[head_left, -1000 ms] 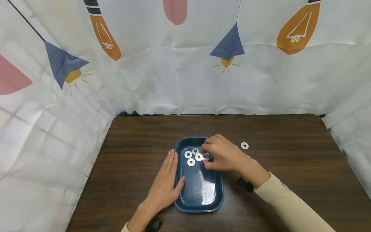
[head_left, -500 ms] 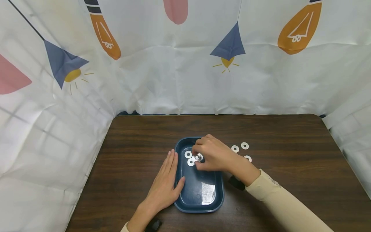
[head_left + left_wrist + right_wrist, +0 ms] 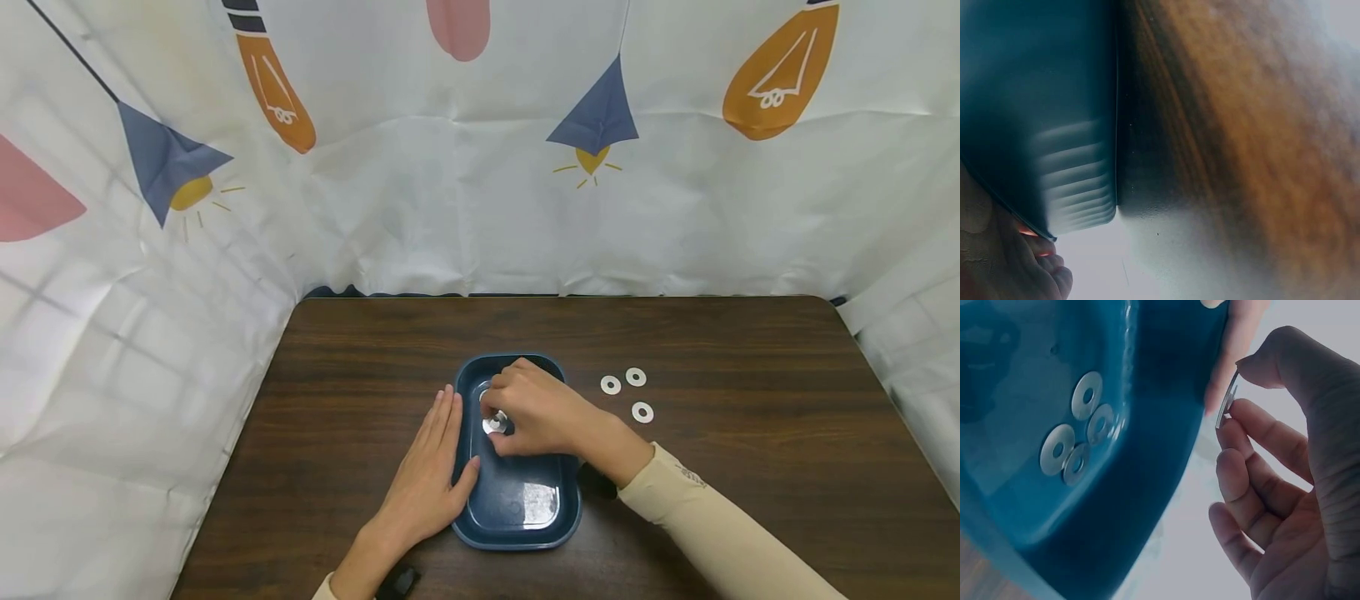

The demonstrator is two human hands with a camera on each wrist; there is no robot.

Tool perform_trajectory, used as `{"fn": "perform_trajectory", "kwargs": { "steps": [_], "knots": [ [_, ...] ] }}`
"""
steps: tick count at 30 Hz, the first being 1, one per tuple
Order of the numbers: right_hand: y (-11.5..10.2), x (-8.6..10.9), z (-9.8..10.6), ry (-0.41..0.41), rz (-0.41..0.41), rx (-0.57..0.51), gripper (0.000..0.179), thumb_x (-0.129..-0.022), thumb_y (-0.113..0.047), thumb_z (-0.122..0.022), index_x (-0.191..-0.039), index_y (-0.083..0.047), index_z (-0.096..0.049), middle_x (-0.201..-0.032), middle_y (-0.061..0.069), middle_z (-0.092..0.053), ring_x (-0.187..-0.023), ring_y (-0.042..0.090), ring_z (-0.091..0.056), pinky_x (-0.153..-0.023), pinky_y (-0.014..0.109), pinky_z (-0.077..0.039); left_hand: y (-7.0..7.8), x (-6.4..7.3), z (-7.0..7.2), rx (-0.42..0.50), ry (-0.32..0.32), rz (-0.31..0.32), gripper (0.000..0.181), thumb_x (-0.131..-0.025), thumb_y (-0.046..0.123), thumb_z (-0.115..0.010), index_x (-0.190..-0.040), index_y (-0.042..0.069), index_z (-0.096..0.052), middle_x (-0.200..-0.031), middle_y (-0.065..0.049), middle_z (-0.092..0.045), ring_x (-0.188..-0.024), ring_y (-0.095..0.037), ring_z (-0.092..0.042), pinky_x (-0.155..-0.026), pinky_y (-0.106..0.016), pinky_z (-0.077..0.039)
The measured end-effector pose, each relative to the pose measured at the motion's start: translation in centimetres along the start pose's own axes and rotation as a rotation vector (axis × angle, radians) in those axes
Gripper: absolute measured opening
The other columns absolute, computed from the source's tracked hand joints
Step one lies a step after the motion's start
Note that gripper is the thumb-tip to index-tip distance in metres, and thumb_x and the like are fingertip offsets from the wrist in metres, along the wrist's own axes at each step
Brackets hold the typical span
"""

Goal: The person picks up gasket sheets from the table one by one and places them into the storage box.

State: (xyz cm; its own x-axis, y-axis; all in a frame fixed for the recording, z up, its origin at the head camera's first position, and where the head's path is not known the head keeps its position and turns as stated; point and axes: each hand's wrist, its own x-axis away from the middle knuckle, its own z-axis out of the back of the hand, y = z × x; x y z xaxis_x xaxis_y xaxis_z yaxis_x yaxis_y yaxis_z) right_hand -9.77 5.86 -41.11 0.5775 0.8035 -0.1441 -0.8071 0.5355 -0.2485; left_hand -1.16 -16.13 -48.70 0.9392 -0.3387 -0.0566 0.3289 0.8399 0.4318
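Note:
A blue rectangular tray (image 3: pixel 517 533) stands on the table, its long side running away from me. My left hand (image 3: pixel 427 475) lies along its left rim with straight fingers and the thumb over the edge. In the left wrist view part of that hand (image 3: pixel 1022 262) shows beside the tray's ribbed outer wall (image 3: pixel 1079 169). Over the tray's far left part, my right hand (image 3: pixel 536 408) pinches a metal washer (image 3: pixel 1227 406) between thumb and fingertips. Several flat washers (image 3: pixel 1058 450) lie on the tray floor in the right wrist view; in the head view that hand hides most of them.
Three loose washers (image 3: pixel 642 412) lie on the dark wood table (image 3: pixel 750 375) to the right of the tray. A white curtain (image 3: pixel 450 225) with printed lamps hangs behind the table and along its sides.
My right hand has moved left across the tray and then slightly nearer to me, uncovering the table washers on the right. The left hand and tray stay in place.

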Motion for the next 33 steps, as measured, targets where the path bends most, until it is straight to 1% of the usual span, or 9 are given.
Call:
{"fn": "perform_trajectory", "kwargs": {
  "steps": [5, 8, 12, 16, 20, 23, 26, 33],
  "knots": [
    [-0.2, -0.3, -0.1, -0.033, 0.004, -0.013, 0.028, -0.088, -0.041, -0.08, -0.107, -0.02, -0.081, -0.104, -0.005, -0.08, -0.107, 0.016, -0.073, -0.107, 0.04, -0.053, 0.1, -0.2, 0.0, -0.001, -0.006, -0.003, 0.089, -0.104, 0.039, -0.061, -0.171, 0.009, -0.011, -0.181, -0.012, -0.008, -0.169, -0.025, -0.006, -0.133, -0.056, -0.026],
    [0.0, 0.0, 0.0, -0.031, -0.008, -0.004, 0.033, -0.088, -0.044, -0.081, -0.111, -0.02, -0.08, -0.11, -0.005, -0.08, -0.113, 0.016, -0.073, -0.11, 0.042, -0.052, 0.1, -0.3, 0.0, -0.002, -0.011, -0.004, 0.088, -0.105, 0.04, -0.059, -0.171, 0.01, -0.01, -0.181, -0.011, -0.008, -0.169, -0.024, -0.006, -0.133, -0.056, -0.026],
    [0.4, 0.5, 0.2, 0.0, -0.035, -0.002, 0.032, -0.089, -0.042, -0.082, -0.112, -0.02, -0.08, -0.109, -0.004, -0.08, -0.11, 0.015, -0.072, -0.108, 0.042, -0.053, 0.2, -0.4, -0.1, -0.006, -0.011, 0.008, 0.089, -0.104, 0.042, -0.06, -0.171, 0.01, -0.011, -0.181, -0.01, -0.008, -0.169, -0.024, -0.006, -0.133, -0.055, -0.027],
    [0.7, 1.4, 0.4, 0.019, -0.08, -0.014, 0.032, -0.09, -0.038, -0.081, -0.115, -0.019, -0.08, -0.11, -0.002, -0.079, -0.107, 0.016, -0.071, -0.109, 0.043, -0.052, 0.2, -0.3, -0.2, -0.008, -0.004, 0.023, 0.089, -0.103, 0.042, -0.062, -0.17, 0.008, -0.015, -0.181, -0.01, -0.01, -0.169, -0.025, -0.008, -0.132, -0.056, -0.027],
    [1.0, 2.5, 0.8, 0.045, -0.127, -0.021, 0.033, -0.089, -0.036, -0.083, -0.117, -0.018, -0.079, -0.114, 0.001, -0.077, -0.108, 0.019, -0.071, -0.107, 0.044, -0.053, 0.2, -0.3, -0.2, -0.007, 0.006, 0.023, 0.089, -0.102, 0.04, -0.063, -0.17, 0.007, -0.017, -0.181, -0.011, -0.011, -0.169, -0.026, -0.01, -0.132, -0.055, -0.028],
    [1.1, 3.4, 1.2, 0.073, -0.169, -0.028, 0.034, -0.088, -0.035, -0.085, -0.117, -0.018, -0.079, -0.113, 0.001, -0.077, -0.108, 0.02, -0.07, -0.106, 0.046, -0.054, 0.2, -0.3, -0.2, -0.01, 0.017, 0.016, 0.089, -0.102, 0.039, -0.064, -0.17, 0.006, -0.018, -0.18, -0.012, -0.013, -0.169, -0.026, -0.011, -0.132, -0.055, -0.029],
    [1.2, 4.4, 1.4, 0.095, -0.211, -0.038, 0.034, -0.087, -0.034, -0.086, -0.117, -0.018, -0.079, -0.113, 0.0, -0.076, -0.109, 0.02, -0.07, -0.106, 0.048, -0.054, 0.3, -0.4, -0.2, -0.009, 0.016, 0.017, 0.089, -0.102, 0.039, -0.064, -0.17, 0.006, -0.017, -0.18, -0.012, -0.012, -0.169, -0.026, -0.011, -0.132, -0.055, -0.029],
    [1.2, 6.2, 1.5, 0.122, -0.288, -0.071, 0.034, -0.088, -0.035, -0.086, -0.117, -0.018, -0.08, -0.115, 0.0, -0.077, -0.114, 0.023, -0.07, -0.109, 0.052, -0.054, 0.3, -0.1, 0.0, 0.006, -0.005, 0.044, 0.092, -0.102, 0.04, -0.065, -0.171, 0.01, -0.012, -0.181, -0.01, -0.01, -0.169, -0.026, -0.009, -0.132, -0.056, -0.027]
  ]
}}
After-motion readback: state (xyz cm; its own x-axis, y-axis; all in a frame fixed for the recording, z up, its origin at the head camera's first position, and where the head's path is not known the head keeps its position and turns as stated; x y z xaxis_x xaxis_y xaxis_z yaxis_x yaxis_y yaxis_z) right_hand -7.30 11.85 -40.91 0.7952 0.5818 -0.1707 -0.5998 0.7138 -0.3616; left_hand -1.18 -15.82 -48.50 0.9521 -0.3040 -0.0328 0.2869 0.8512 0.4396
